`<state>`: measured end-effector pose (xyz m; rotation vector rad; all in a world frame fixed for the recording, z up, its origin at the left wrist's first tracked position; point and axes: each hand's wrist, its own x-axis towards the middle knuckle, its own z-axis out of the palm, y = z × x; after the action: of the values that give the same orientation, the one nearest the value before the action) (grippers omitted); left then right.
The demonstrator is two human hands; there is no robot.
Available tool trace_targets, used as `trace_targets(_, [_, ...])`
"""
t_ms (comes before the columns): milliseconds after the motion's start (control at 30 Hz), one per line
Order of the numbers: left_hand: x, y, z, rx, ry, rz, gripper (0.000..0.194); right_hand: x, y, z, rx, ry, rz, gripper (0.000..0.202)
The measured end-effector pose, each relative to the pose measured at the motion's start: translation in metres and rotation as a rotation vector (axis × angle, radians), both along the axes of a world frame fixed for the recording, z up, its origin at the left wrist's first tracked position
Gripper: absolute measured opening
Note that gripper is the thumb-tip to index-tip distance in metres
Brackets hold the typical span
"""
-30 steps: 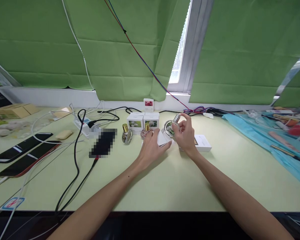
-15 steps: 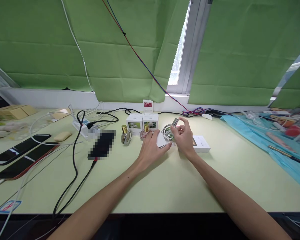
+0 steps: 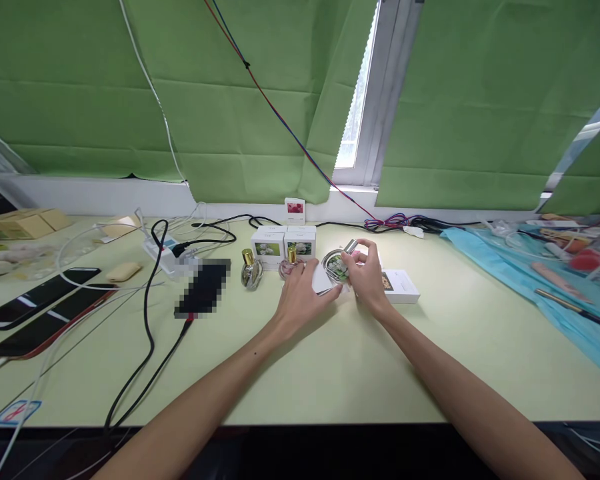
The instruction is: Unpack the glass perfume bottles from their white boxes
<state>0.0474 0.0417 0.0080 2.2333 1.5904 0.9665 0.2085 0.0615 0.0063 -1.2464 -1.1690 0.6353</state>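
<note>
My left hand [image 3: 300, 295] is closed around a small white box [image 3: 321, 280] on the table, its thumb along the near side. In my right hand [image 3: 370, 279] I grip a round glass perfume bottle [image 3: 334, 265] with a silver cap, tilted beside the white box; greenery shows through its glass. A gold-capped perfume bottle [image 3: 251, 275] stands to the left. Another gold-capped bottle [image 3: 286, 268] is partly hidden behind my left fingers. Right of my right hand lies a white carton [image 3: 405, 287] with a picture on it.
Two white flower-print boxes [image 3: 269, 233] stand behind the bottles, and a small red-flower box [image 3: 295, 211] leans at the back. To the left are a pixelated dark device [image 3: 204, 287], cables, a power strip [image 3: 163, 257] and two phones [image 3: 40, 299]. A blue plastic sheet [image 3: 545, 287] lies right.
My right fingers and the silver-capped bottle have turned slightly. My left hand keeps its place on the white box, and the view has shifted a little.
</note>
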Motion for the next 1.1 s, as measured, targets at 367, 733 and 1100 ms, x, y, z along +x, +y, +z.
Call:
trace_targets(367, [-0.0009,0.0016,-0.0012,0.032,0.001,0.012,0.056,-0.0019,0.0002,-0.003,-0.034,0.003,0.032,0.051])
trace_targets(733, [-0.0025,0.0023,-0.0006,0.027,-0.013,0.011,0.06,-0.0032,-0.0019,-0.0025,-0.056,0.0,0.071,0.052])
trace_targets(1100, [-0.0033,0.0019,0.0008,0.0,-0.004,0.026,0.062,-0.004,-0.0041,0.0013,-0.147,0.041,0.129,0.056])
